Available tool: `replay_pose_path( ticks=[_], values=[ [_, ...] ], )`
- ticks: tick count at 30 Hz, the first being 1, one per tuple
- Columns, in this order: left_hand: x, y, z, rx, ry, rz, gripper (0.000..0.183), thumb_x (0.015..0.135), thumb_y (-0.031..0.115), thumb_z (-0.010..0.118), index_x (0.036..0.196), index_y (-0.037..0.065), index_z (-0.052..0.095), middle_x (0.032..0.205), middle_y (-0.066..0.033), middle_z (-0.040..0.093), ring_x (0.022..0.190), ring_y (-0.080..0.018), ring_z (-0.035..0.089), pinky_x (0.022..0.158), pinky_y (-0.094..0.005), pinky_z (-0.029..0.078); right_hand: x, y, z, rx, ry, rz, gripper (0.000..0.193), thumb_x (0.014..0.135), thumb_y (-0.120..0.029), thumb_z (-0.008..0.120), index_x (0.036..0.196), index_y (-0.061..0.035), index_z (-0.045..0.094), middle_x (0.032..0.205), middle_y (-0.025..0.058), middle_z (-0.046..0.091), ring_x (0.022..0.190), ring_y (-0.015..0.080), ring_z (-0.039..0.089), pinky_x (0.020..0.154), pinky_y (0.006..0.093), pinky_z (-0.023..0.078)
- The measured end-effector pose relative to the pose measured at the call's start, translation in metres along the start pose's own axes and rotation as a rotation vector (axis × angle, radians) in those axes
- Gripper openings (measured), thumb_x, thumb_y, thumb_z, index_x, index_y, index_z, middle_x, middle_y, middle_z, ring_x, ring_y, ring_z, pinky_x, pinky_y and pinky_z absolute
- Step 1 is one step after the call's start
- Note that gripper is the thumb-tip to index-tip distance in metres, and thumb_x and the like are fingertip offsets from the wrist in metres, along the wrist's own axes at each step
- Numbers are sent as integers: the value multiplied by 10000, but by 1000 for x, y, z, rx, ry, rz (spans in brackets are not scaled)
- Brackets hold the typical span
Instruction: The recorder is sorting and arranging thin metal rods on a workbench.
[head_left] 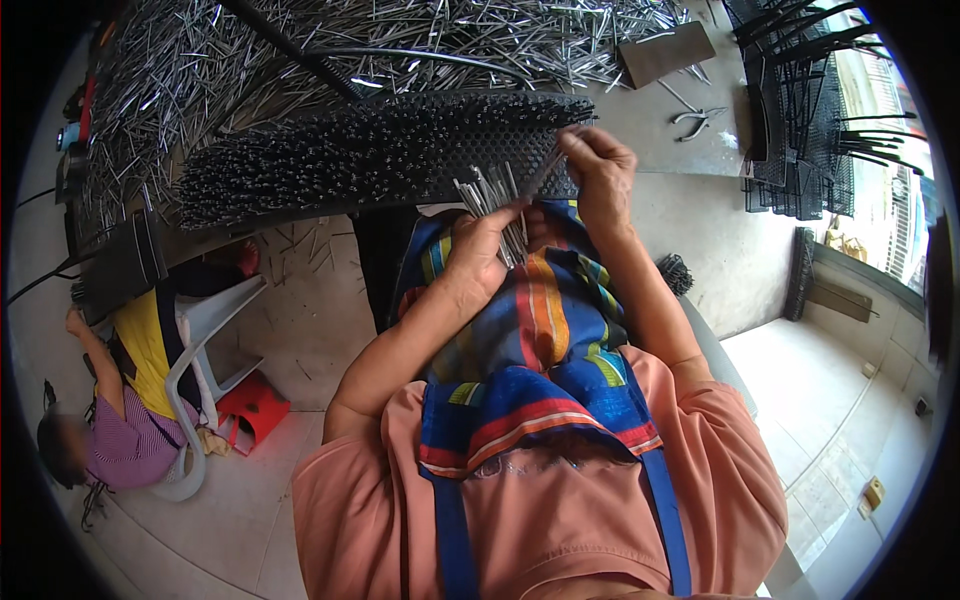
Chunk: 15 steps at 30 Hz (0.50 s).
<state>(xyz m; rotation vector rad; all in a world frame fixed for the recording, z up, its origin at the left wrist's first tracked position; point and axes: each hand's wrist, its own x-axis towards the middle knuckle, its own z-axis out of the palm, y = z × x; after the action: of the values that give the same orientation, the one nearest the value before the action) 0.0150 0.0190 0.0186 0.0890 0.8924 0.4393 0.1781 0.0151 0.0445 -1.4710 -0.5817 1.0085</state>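
Note:
My left hand is closed round a bundle of thin grey metal strips, whose ends fan out above the fingers. To its upper right, my right hand pinches with thumb and forefinger. A blurred thin strip runs down from that pinch towards the bundle. Just beyond both hands lies a long, curved black perforated panel. Strips stand densely in the holes over its left and far parts, while bare holes show near its right end. My right fingertips are by that end; whether they touch it I cannot tell.
A heap of loose metal strips covers the table behind the panel. Pliers and a flat brown plate lie at the right. Black mesh pieces stand beyond. Another person sits at the left by a grey chair and red container.

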Motion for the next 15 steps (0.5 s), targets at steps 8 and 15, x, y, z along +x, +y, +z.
replay_pose_path(
  ticks=[8,15],
  values=[
    [-20,-12,-14,191,-39,140,229,857,8,628,1080,42,663,915,-90,706,770,-192,694,690,-325,585,20,0,10,-174,72,-567,111,848,-3,674,946,6,726,898,2,644,621,30,472,525,185,355],
    [-31,-9,-14,325,38,239,248,798,-58,646,1046,-60,662,925,-144,717,821,-206,704,763,-295,564,22,14,17,-195,29,-575,105,837,8,684,931,3,731,885,2,650,651,35,493,552,184,378]
  ],
)
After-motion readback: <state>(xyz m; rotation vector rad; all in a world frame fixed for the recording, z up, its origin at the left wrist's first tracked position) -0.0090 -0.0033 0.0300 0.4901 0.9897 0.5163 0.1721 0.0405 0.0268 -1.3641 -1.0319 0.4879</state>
